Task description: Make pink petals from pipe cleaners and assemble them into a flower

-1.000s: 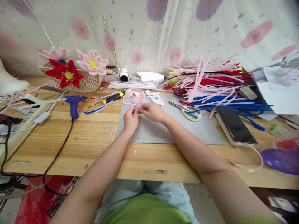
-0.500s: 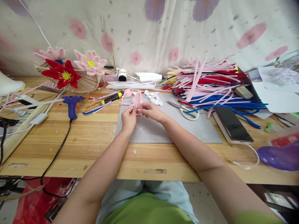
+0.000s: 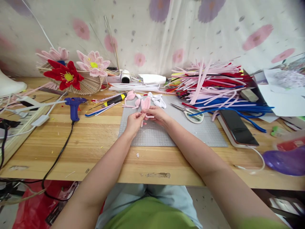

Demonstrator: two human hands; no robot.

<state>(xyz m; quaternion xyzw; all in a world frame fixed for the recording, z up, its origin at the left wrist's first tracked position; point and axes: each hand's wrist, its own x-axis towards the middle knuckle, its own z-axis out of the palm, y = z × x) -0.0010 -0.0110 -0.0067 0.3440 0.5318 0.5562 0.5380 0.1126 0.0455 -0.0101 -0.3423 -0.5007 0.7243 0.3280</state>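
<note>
Both hands meet over the grey cutting mat [image 3: 162, 135], closed on the base of a pink pipe-cleaner petal [image 3: 145, 103]. My left hand [image 3: 134, 123] pinches it from the left, and my right hand [image 3: 157, 115] grips it from the right. The petal's rounded part points up and away from me. Two pink pipe-cleaner ends stick out below the fingers, one downward and one to the right. Just behind lie other pink petals [image 3: 130, 95] and white looped petals [image 3: 159, 101]. Fingers partly cover the petal's base.
Scissors [image 3: 195, 117] lie right of the hands, before a heap of pipe cleaners [image 3: 209, 82]. A phone [image 3: 237, 127] rests further right. On the left are a blue glue gun [image 3: 74, 108], a utility knife [image 3: 115, 100] and finished pipe-cleaner flowers [image 3: 68, 77].
The hands have shifted slightly right and turned the petal, so its two loose ends now show below the fingers. A smaller pink petal behind has come into view.
</note>
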